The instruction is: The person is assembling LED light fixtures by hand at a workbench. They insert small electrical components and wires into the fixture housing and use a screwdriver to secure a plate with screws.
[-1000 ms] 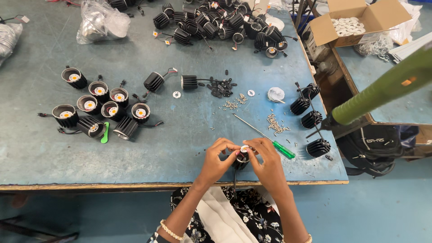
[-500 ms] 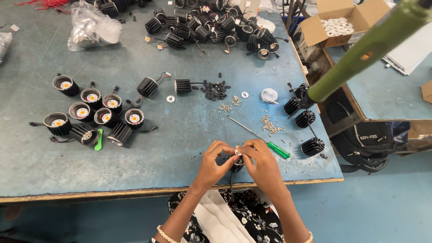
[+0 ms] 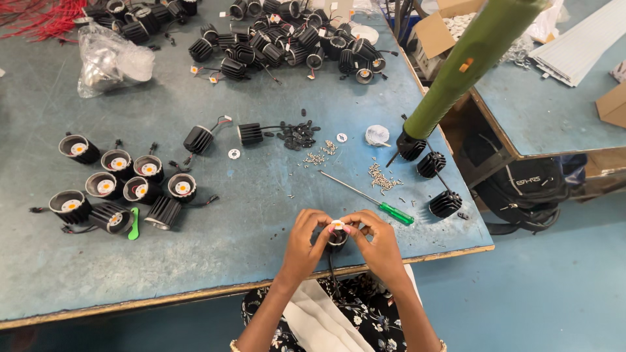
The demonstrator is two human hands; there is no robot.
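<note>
Both hands meet at the near edge of the blue worktop, the left hand and right hand clamped on a small black lamp housing held between them. The fingers pinch a white disc on its top. A green-handled screwdriver lies just beyond the right fingers, with loose screws past it. Farther left of the fingers sits a cluster of finished lamps; a heap of black housings fills the far side. A green pole slants in at right.
</note>
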